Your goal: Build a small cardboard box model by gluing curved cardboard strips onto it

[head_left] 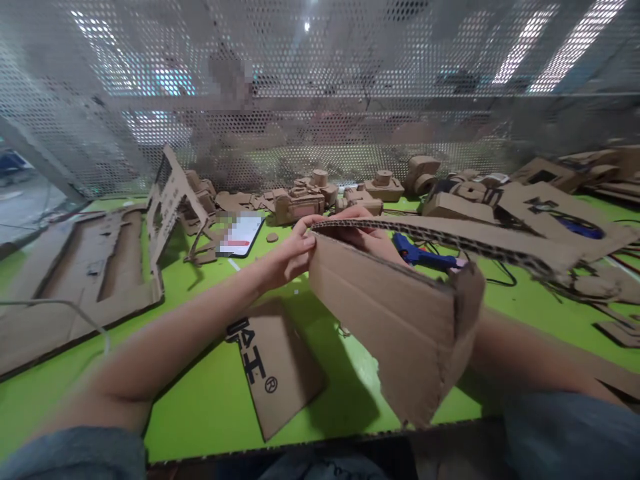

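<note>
A folded cardboard piece with a long flap along its top is held up above the green table. My left hand grips its far left corner, the thumb and fingers pinched at the edge. My right hand reaches behind and inside the fold, under the flap; most of its fingers are hidden by the cardboard. Below, a flat cardboard sheet with black print lies on the table. Just beyond my right hand rests a blue glue gun.
A phone lies behind my left arm. Large cut cardboard frames stand at the left. Small cardboard models and scraps line the back, before a perforated metal screen. More cardboard pieces are heaped at the right on the green table.
</note>
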### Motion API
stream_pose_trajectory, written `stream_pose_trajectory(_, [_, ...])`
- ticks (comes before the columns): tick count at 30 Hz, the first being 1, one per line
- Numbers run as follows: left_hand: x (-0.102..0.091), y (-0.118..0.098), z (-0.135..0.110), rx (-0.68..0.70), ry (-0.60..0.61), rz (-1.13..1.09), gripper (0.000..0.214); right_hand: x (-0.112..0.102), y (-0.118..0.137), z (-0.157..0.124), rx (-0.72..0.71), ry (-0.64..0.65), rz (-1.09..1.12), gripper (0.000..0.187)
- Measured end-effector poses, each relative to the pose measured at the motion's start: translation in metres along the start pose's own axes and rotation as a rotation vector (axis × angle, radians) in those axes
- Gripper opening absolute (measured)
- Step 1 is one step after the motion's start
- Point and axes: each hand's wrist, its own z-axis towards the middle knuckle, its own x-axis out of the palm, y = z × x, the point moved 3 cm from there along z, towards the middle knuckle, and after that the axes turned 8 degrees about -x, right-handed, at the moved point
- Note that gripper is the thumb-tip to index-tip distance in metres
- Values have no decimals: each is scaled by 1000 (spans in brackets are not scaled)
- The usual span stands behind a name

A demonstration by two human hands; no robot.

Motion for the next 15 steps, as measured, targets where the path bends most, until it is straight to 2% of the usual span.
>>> stream_pose_trajectory(2, [-2, 1, 1, 32, -26, 14, 79, 3, 3, 1, -24, -1, 45, 36])
stream_pose_trajectory(5, [-5, -5, 1, 8, -48, 60, 82, 3, -4, 7, -69, -31, 108, 38])
stream_pose_trajectory(7, [-5, -14, 1, -5, -102, 66, 75, 1, -11, 12, -98, -71, 93, 35])
stream_pose_trajectory(11, [-2, -31, 1, 66, -266, 107, 47, -2, -15, 14, -156, -116, 16, 21])
stream_pose_trajectory(15, [4, -33, 2, 69, -350, 143, 40, 1, -14, 9, -179, -84, -26, 18])
